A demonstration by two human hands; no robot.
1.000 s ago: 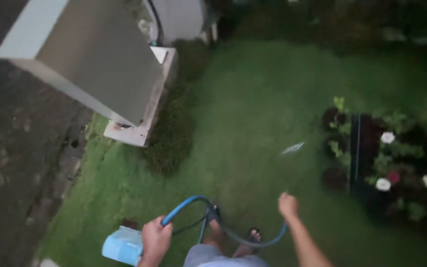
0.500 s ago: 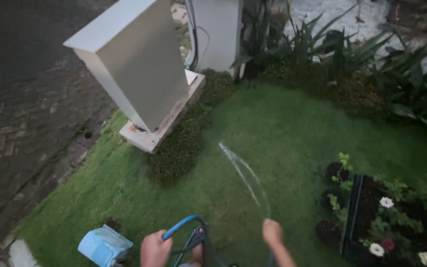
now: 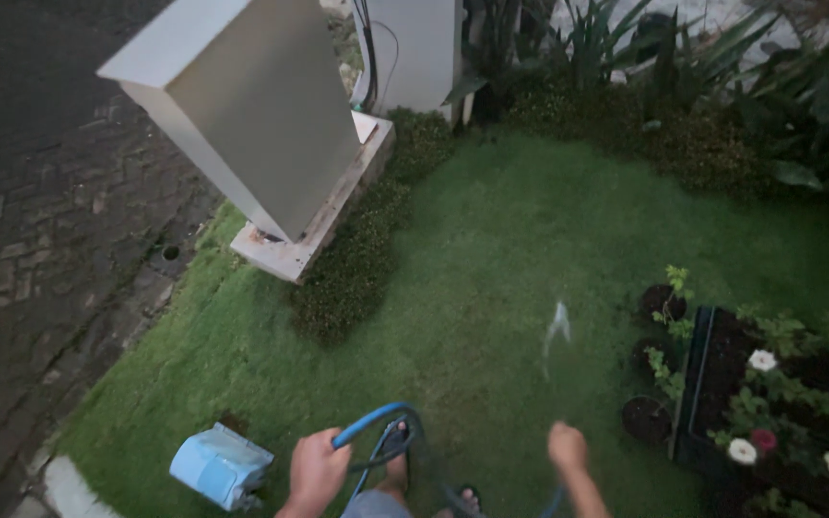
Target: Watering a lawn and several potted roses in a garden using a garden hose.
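1. Nearest the viewer: the left hand [image 3: 317, 472] is clenched around a loop of the blue hose [image 3: 368, 422], low in the frame and well on the near side of the grey cabinet [image 3: 242, 105]. The grip looks firm. The hose coils close around the person's sandalled foot [image 3: 395, 462]; in my judgement a step taken without looking could snag it and cause a trip.

2. The right hand [image 3: 566, 446] is closed over the outlet end of the hose, further from the cabinet than the left hand. The nozzle itself is hidden by the fist, so I cannot tell how it is pinched. A slip of that grip would likely send water astray.

3. A light blue bag [image 3: 221, 466] lies on the lawn [image 3: 491, 249] just beside the left hand, between it and the brick paving [image 3: 40, 221]. It could be soaked or kicked.

4. A thin water jet [image 3: 556, 328] shows over the grass beyond the right hand, blurred. Aimed hard at the small dark pots [image 3: 647, 418] or the flower planter [image 3: 769, 403], on the side of the lawn away from the cabinet, it could wash soil out or batter the blooms.

5. Farthest: the cabinet stands on a concrete plinth [image 3: 311, 230], with a second white box [image 3: 413, 53] and dark cables behind it. Spray swung that way risks wetting what may be electrical housing. Light is poor, which makes footing and aim harder to judge.
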